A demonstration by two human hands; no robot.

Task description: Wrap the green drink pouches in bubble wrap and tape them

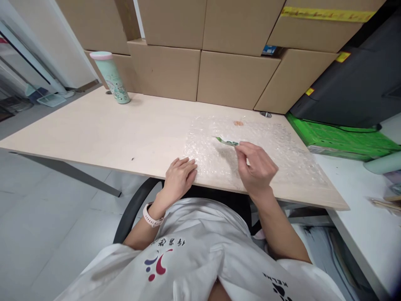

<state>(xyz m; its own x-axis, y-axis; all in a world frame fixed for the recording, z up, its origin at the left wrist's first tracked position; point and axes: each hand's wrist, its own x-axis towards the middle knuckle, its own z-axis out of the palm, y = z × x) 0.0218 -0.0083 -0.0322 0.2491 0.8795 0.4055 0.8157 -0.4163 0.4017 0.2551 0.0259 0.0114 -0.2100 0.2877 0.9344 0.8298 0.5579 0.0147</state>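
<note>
My right hand (257,167) pinches one end of a small green-and-white wrapper or sachet (226,142), held just above the bubble wrap; its exact kind is unclear. The clear bubble wrap (206,161) lies spread over the right part of the wooden table. At the table's front edge my left hand (181,175) rests palm down, fingers stretched out, the tips at the wrap's left border. A small round orange-brown item (238,123) is by the far side of the wrap; I cannot tell whether it lies on or under it.
A mint tumbler with a pink-rimmed lid (114,81) stands at the table's (94,129) back left. Stacked cardboard boxes (169,73) line the back. On the right are a green package (341,140), a dark case (354,79) and a white side desk (354,184).
</note>
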